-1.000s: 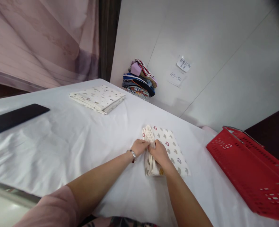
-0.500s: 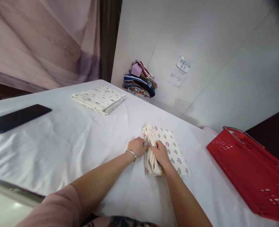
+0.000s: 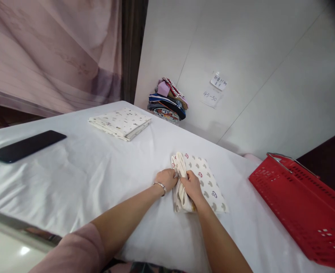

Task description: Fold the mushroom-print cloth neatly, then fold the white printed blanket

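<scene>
A folded cream cloth (image 3: 205, 182) with grey and red mushroom-like prints lies in front of me. Its near-left part is folded up into a thick, many-layered edge (image 3: 181, 167). My right hand (image 3: 192, 185) grips that layered edge, thumb on the left side of it. On the left, my left hand (image 3: 166, 179), with a bracelet at the wrist, has its fingers curled against the same cloth; the fingertips are partly hidden. Farther back on the table sits a second folded cloth (image 3: 122, 122), cream with small scattered prints.
A black phone (image 3: 28, 146) lies on the white-covered table (image 3: 79, 182) at left. At right stands a red plastic basket (image 3: 295, 208) with a metal handle. Behind the table's far edge is a stack of folded clothes (image 3: 167, 100), near paper notes (image 3: 211, 96) on the wall.
The view has shifted slightly, so the table's far things sit a little lower. Both hands stay at the mushroom-print cloth, with the left hand nearly unmoved.
</scene>
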The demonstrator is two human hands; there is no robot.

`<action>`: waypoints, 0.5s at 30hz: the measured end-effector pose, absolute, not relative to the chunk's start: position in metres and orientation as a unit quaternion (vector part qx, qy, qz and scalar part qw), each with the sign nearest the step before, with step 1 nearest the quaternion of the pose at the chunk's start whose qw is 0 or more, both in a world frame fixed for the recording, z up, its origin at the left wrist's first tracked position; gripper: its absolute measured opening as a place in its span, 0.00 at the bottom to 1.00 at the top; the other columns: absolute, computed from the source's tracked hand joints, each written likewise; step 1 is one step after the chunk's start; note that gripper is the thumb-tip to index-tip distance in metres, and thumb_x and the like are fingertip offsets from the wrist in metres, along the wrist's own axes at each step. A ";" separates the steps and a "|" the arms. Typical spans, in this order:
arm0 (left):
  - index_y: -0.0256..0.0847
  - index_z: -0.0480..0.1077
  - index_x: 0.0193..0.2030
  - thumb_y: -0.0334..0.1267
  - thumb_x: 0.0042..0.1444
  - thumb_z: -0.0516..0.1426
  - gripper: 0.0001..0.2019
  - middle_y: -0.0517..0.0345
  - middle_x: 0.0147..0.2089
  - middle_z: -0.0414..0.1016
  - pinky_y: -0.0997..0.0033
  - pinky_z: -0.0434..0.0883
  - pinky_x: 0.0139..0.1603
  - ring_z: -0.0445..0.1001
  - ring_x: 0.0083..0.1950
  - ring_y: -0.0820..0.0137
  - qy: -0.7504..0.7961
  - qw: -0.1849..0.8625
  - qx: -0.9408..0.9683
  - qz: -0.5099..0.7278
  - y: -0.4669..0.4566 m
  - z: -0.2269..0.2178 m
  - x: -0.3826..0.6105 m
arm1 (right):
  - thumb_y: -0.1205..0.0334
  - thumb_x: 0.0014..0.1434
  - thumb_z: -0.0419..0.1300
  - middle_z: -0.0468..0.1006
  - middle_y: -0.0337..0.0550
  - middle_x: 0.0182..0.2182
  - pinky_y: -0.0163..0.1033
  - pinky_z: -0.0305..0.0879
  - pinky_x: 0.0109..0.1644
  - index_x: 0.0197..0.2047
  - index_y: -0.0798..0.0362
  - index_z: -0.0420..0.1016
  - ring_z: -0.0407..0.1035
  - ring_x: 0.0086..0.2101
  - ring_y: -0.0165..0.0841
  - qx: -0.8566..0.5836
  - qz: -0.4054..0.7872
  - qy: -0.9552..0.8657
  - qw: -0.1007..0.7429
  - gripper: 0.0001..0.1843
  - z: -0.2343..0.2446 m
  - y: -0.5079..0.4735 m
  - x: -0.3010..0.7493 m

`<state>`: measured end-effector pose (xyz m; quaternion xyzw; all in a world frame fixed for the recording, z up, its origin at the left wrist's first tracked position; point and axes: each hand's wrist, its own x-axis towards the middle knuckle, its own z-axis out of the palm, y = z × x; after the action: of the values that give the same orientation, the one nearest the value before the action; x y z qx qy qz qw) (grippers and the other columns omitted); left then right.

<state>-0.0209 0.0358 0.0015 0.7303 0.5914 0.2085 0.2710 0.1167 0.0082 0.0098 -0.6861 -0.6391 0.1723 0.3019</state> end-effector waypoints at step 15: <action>0.39 0.63 0.30 0.33 0.47 0.55 0.04 0.65 0.22 0.68 0.79 0.66 0.23 0.69 0.22 0.76 0.551 0.531 0.570 0.299 0.045 -0.007 -0.016 | 0.61 0.46 0.52 0.67 0.34 0.22 0.34 0.49 0.28 0.28 0.51 0.62 0.60 0.25 0.31 -0.704 0.145 -0.640 0.273 0.04 0.014 0.006 0.112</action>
<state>-0.0156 0.0452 -0.0066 0.5699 0.5509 0.2995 0.5311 0.1118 0.0060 0.0145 -0.7039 -0.6395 0.1446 0.2733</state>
